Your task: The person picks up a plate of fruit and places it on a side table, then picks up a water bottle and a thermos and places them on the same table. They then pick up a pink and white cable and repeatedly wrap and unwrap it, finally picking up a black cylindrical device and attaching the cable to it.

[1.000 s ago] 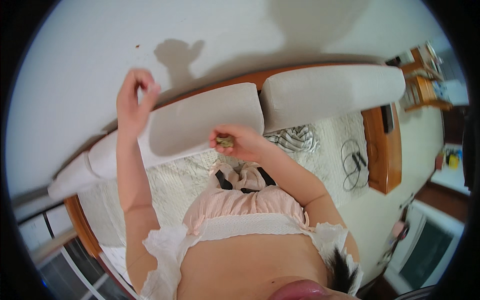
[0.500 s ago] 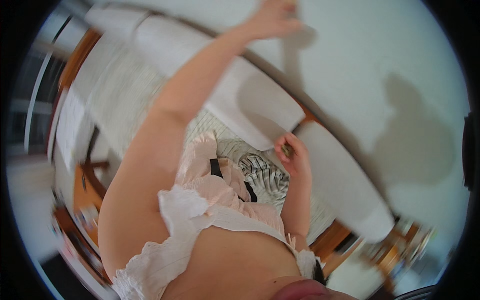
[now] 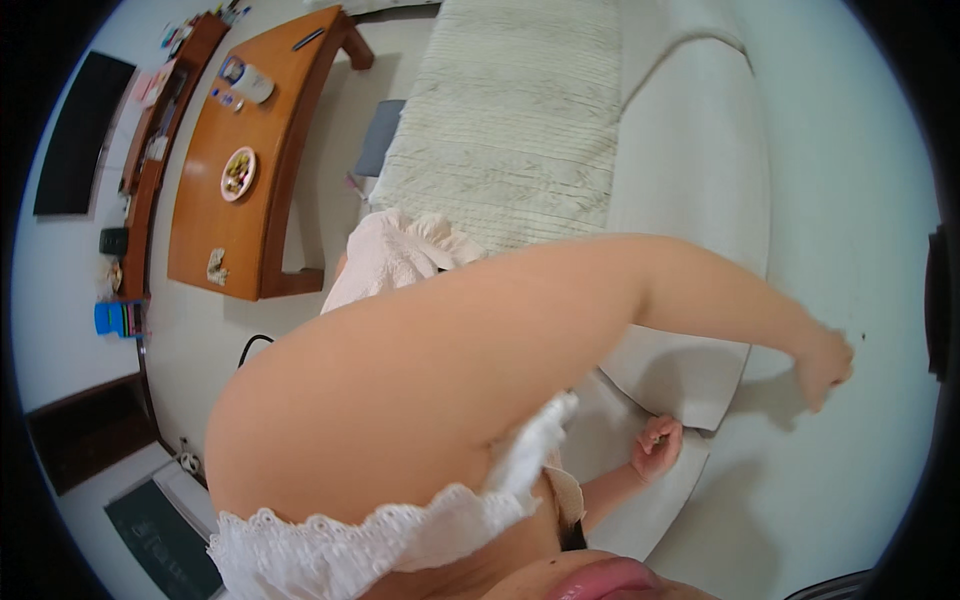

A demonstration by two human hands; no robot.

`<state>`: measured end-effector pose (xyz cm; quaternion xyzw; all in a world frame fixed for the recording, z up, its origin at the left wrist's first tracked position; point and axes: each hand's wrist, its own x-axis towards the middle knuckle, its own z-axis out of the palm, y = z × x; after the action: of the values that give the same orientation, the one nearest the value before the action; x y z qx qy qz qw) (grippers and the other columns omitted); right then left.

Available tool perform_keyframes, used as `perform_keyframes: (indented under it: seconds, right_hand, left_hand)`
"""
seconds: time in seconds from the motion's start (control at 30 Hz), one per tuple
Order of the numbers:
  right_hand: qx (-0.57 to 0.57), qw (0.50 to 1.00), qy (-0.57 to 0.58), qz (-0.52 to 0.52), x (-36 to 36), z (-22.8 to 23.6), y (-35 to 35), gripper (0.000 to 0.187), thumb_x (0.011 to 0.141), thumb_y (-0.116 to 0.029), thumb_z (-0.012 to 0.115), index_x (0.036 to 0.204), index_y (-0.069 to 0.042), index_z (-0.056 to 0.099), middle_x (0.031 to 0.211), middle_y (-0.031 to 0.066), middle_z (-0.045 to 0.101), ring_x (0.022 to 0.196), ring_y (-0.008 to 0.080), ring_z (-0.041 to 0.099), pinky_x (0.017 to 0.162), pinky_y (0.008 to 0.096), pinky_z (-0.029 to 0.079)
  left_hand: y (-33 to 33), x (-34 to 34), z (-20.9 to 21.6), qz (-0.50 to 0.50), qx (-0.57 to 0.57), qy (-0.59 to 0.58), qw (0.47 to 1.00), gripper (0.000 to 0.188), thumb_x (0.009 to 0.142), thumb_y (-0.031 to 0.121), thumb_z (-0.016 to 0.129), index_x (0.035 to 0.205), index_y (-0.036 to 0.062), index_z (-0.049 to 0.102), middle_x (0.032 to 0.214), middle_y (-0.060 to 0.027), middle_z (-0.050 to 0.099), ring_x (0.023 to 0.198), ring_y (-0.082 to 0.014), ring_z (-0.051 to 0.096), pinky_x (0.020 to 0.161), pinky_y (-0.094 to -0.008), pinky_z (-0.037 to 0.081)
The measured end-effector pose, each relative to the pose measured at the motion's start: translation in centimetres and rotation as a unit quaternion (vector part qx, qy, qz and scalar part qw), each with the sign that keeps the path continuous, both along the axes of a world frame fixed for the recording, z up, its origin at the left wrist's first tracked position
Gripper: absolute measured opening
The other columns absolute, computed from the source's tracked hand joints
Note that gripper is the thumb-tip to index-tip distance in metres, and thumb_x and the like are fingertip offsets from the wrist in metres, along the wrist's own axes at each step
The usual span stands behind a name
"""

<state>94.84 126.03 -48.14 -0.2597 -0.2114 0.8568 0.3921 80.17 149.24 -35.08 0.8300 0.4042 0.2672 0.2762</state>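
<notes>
My left arm reaches across to the white wall point(image 3: 850, 210) on the right. At its end, my left hand point(image 3: 825, 365) is curled close to the wall, slightly smeared. Whatever it may hold is hidden. Beside its knuckles, a small dark spot point(image 3: 863, 337) shows on the wall. My right hand point(image 3: 657, 448) is lower, in front of the pale sofa back cushions point(image 3: 690, 375). Its fingers are bent in toward the palm, and I cannot make out anything in them.
The sofa seat point(image 3: 510, 110) has a striped pale cover. On the left, a wooden table point(image 3: 205, 210) carries a bowl of small items point(image 3: 238, 174), a white container point(image 3: 252, 84) and a dark pen-like item point(image 3: 308, 40). Beyond are a television point(image 3: 85, 135) and a dark board point(image 3: 165, 535).
The view has swung round, bringing the table and television into sight. My left arm now extends rightward across it. The greenish thing seen in my right hand before is no longer visible.
</notes>
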Motion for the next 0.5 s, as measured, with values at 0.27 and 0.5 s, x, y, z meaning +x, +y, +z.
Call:
perform_keyframes:
  seconds: [0.27, 0.5]
  right_hand:
    - [-0.089, 0.992, -0.076, -0.048, -16.5, 4.3, -14.9, 0.017, 0.088, -0.013, 0.046, 0.077, -0.001, 0.049, 0.07, 0.0065, 0.045, 0.051, 0.0088, 0.036, 0.037, 0.0158, 0.029]
    - [-0.25, 0.931, -0.173, 0.201, -49.6, 6.4, -40.9, 0.018, 0.087, -0.018, 0.049, 0.079, -0.002, 0.052, 0.069, 0.0053, 0.048, 0.052, 0.0089, 0.038, 0.043, 0.017, 0.03]
  left_hand:
    - [-44.7, -42.9, -2.9, 0.134, -0.147, -0.08, 0.977, 0.032, 0.075, 0.023, 0.063, 0.098, 0.0038, 0.053, 0.099, -0.0136, 0.054, 0.095, -0.0305, 0.051, 0.08, -0.0392, 0.042]
    - [-88.0, -70.3, 0.8, 0.452, -0.339, -0.007, 0.825, 0.028, 0.077, 0.024, 0.058, 0.095, 0.0025, 0.055, 0.097, -0.0154, 0.057, 0.092, -0.0305, 0.054, 0.079, -0.0383, 0.044]
